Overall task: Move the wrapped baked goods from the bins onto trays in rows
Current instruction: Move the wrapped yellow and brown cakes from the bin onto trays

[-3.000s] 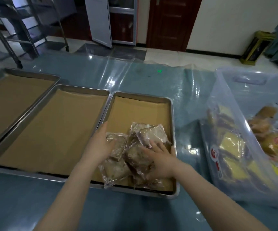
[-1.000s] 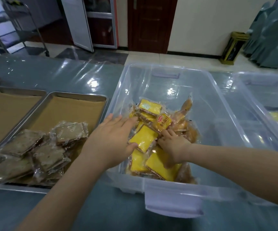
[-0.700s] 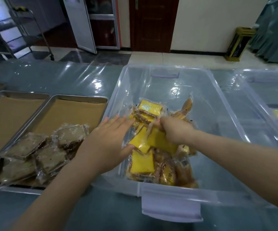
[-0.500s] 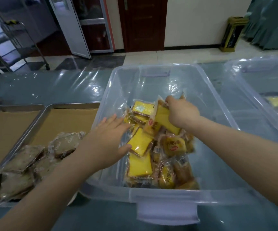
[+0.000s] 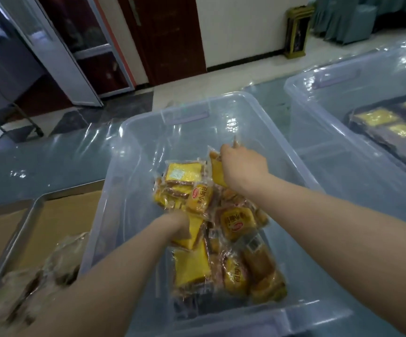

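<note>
At your left, the metal tray (image 5: 23, 229) holds blurred brown wrapped pieces (image 5: 58, 263) and sits just beside the clear bin (image 5: 124, 181). Inside that bin, your left hand (image 5: 175, 226) curls round a low yellow packet (image 5: 194, 231) in the pile of wrapped baked goods (image 5: 236, 273). Your right hand (image 5: 242, 166) grips a raised yellow packet (image 5: 217, 175) at the pile's far side, and a second bin (image 5: 318, 113) with more packets stands at far right.
</note>
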